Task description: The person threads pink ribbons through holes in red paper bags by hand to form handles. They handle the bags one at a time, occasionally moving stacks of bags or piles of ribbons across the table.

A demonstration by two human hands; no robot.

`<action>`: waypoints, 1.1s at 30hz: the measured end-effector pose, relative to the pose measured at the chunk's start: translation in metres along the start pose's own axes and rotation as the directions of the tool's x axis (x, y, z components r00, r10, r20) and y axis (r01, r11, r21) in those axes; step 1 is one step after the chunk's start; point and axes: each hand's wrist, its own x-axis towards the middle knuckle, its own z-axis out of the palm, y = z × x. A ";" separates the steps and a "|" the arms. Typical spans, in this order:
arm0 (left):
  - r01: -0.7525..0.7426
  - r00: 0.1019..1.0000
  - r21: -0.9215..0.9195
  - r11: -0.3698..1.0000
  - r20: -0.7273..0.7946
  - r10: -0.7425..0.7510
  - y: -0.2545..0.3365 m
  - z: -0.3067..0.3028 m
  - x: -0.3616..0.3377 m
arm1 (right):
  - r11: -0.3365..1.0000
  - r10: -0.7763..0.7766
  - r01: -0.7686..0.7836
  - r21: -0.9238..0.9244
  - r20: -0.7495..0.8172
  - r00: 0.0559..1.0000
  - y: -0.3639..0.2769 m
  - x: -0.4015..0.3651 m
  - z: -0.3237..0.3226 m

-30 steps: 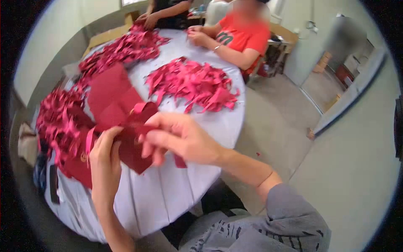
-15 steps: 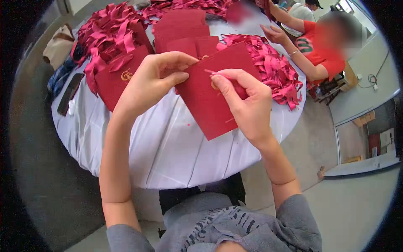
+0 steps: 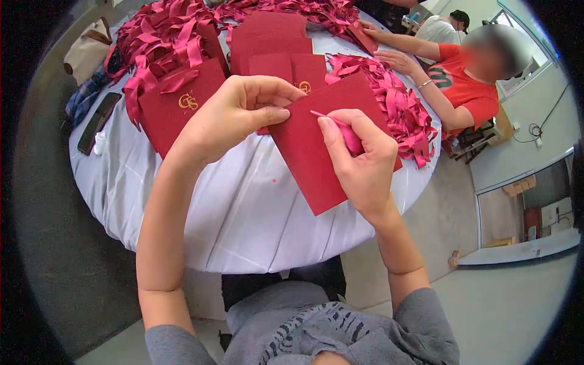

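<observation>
My left hand [image 3: 243,115] pinches the top left corner of a dark red card or flat bag [image 3: 322,164], thumb in front and fingers behind. The piece hangs tilted over the white-covered table, and the face toward me looks plain. My right hand [image 3: 362,152] is in front of its right part, closed on a pink ribbon [image 3: 349,139] whose thin tip points toward the upper left. Behind it lie more red pieces [image 3: 271,45] in a stack, one with a gold logo. Another red bag with a gold logo [image 3: 213,82] lies to the left.
Pink ribbons pile up at the back left [image 3: 161,36] and right [image 3: 395,103] of the white table [image 3: 243,213]. A phone [image 3: 99,123] and a beige bag [image 3: 90,52] are at the left edge. A co-worker in red [image 3: 468,91] reaches onto the table from the right.
The held red piece now shows a plain face, without the gold marks seen before. Both my hands have shifted slightly right. The co-worker's hands have come down to the table with a red piece.
</observation>
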 end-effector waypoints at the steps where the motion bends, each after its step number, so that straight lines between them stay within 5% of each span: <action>1: 0.004 1.000 -0.007 1.000 0.009 -0.004 -0.001 0.000 0.000 | 1.000 -0.004 0.004 -0.001 0.000 1.000 0.001 0.000 0.001; 19: -0.021 0.999 -0.029 0.999 0.035 0.022 -0.001 0.002 0.000 | 0.999 0.032 -0.032 0.015 0.009 0.999 -0.005 -0.003 -0.004; 29: -0.024 0.998 -0.022 0.999 0.052 0.025 0.004 0.007 -0.003 | 0.989 -0.136 0.139 -0.052 0.059 0.989 0.006 -0.004 0.000; 33: -0.058 0.998 0.131 0.990 0.011 0.057 0.008 0.012 -0.004 | 0.953 -0.235 0.236 -0.191 0.028 0.972 0.002 -0.004 0.000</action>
